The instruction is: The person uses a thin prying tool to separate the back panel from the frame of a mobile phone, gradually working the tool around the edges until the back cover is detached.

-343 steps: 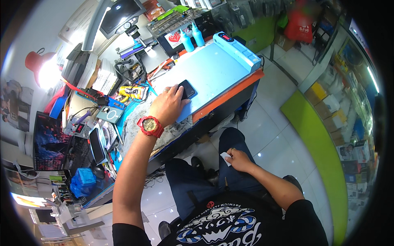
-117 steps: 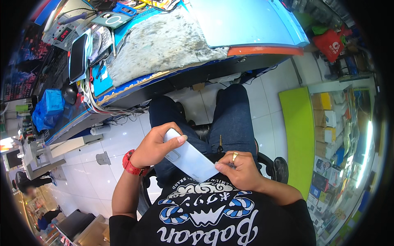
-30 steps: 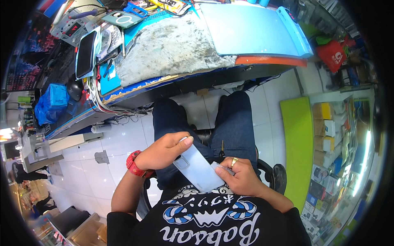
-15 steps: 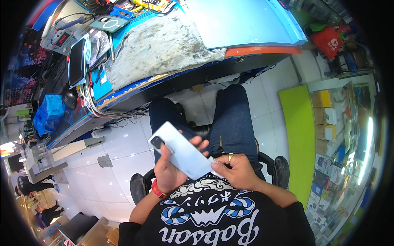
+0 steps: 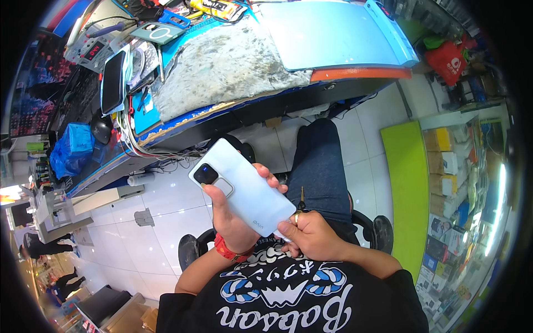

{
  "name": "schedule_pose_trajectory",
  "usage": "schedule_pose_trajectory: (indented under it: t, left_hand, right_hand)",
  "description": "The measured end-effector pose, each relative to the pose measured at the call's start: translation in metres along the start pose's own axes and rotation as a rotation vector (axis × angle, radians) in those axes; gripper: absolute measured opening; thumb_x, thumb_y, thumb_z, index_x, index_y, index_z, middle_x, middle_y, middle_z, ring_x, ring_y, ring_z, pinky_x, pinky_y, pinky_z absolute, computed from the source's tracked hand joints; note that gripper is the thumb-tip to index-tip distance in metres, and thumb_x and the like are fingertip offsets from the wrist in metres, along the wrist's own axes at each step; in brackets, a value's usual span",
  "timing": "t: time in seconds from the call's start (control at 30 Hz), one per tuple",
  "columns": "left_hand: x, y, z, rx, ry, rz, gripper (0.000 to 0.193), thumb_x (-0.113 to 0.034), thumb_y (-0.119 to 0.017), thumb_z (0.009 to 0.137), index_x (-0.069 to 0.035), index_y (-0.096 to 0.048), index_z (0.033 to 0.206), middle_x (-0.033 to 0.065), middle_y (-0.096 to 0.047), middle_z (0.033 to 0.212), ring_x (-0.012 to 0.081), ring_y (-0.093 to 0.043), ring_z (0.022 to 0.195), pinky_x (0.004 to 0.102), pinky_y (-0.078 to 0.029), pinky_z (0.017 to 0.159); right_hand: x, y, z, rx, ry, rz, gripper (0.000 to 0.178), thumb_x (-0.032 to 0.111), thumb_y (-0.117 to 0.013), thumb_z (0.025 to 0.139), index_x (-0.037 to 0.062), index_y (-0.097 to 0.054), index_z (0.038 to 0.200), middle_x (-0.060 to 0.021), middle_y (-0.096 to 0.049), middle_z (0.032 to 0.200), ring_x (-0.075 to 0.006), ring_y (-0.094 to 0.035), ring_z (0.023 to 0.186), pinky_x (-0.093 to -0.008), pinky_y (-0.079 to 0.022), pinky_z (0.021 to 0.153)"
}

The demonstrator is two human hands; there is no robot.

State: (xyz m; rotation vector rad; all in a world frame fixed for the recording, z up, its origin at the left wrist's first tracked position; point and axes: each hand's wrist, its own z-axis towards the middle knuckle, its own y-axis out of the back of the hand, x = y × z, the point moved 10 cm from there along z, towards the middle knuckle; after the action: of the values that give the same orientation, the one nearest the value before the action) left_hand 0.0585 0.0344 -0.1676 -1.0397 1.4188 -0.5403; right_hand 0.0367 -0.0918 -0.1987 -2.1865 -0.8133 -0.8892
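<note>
A pale blue smartphone lies in my left hand, back side up and tilted, its camera block toward the upper left. My left thumb rests beside the camera block, and the fingers wrap the far edge. At the phone's lower right corner, my right hand is closed in a pinch, its thumb against the corner. A whitish bit shows under that thumb, too small and covered to name. Just beyond the right hand, a thin brass-coloured piece like a key shows against my dark trousers.
Ahead stands a workbench with a stained grey mat and a light blue sheet. A dark-screened phone, cables and tools crowd its left side. At right are a green panel and a glass display case.
The phone has risen away from my body and turned flatter toward view. My right hand has moved slightly left, closer onto its lower corner; the small white thing there is now mostly covered.
</note>
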Motion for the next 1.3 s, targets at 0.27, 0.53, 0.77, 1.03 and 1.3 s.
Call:
schedule_pose_trajectory:
  t: [0.27, 0.53, 0.77, 1.03, 1.3]
  left_hand:
    - [-0.003, -0.006, 0.008, -0.003, -0.081, 0.084, 0.085, -0.079, -0.037, 0.095, -0.004, -0.048, 0.133, 0.0117, -0.056, 0.121, 0.0258, -0.057, 0.107, 0.0505, -0.047, 0.097]
    - [-0.015, -0.005, 0.006, 0.038, -0.194, 0.133, 0.086, -0.078, -0.037, 0.096, -0.003, -0.046, 0.136, 0.0124, -0.054, 0.127, 0.0259, -0.054, 0.114, 0.0507, -0.044, 0.103]
    - [-0.030, 0.001, 0.003, -0.023, -0.332, 0.334, 0.086, -0.077, -0.037, 0.097, -0.008, -0.039, 0.149, 0.0136, -0.051, 0.140, 0.0287, -0.051, 0.128, 0.0510, -0.038, 0.111]
    - [-0.012, 0.003, -0.041, 0.312, 0.460, 0.066, 0.114, -0.089, -0.048, 0.081, -0.010, -0.026, 0.160, 0.0256, -0.032, 0.161, 0.0522, -0.034, 0.145, 0.0688, -0.031, 0.114]
    - [0.042, 0.000, -0.064, 0.391, 1.005, 0.219, 0.089, -0.062, -0.052, 0.100, 0.000, -0.024, 0.156, 0.0304, -0.048, 0.147, 0.0405, -0.059, 0.127, 0.0498, -0.050, 0.102]
  right_hand:
    - [0.002, -0.011, 0.009, 0.018, 0.025, 0.082, 0.041, 0.030, -0.049, 0.110, -0.0055, -0.063, 0.094, -0.0031, -0.058, 0.063, -0.0096, -0.060, 0.056, -0.0323, -0.061, 0.072]
    - [0.002, -0.021, 0.015, 0.054, 0.034, 0.123, 0.042, 0.032, -0.045, 0.111, -0.0039, -0.060, 0.096, -0.0034, -0.058, 0.064, -0.0109, -0.062, 0.058, -0.0329, -0.062, 0.075]
    - [0.027, -0.010, 0.022, -0.058, 0.285, 0.030, 0.034, 0.024, -0.050, 0.110, -0.0069, -0.063, 0.114, -0.0071, -0.068, 0.084, -0.0148, -0.070, 0.076, -0.0293, -0.060, 0.077]
    - [0.084, 0.088, -0.008, -0.040, 0.269, -0.167, 0.026, 0.017, -0.059, 0.105, -0.0060, -0.069, 0.113, -0.0104, -0.071, 0.088, -0.0139, -0.070, 0.076, -0.0283, -0.057, 0.069]
    - [0.095, 0.061, 0.000, 0.057, 0.322, -0.721, 0.028, 0.018, -0.060, 0.103, -0.0044, -0.072, 0.114, -0.0131, -0.071, 0.074, -0.0214, -0.069, 0.061, -0.0322, -0.054, 0.061]
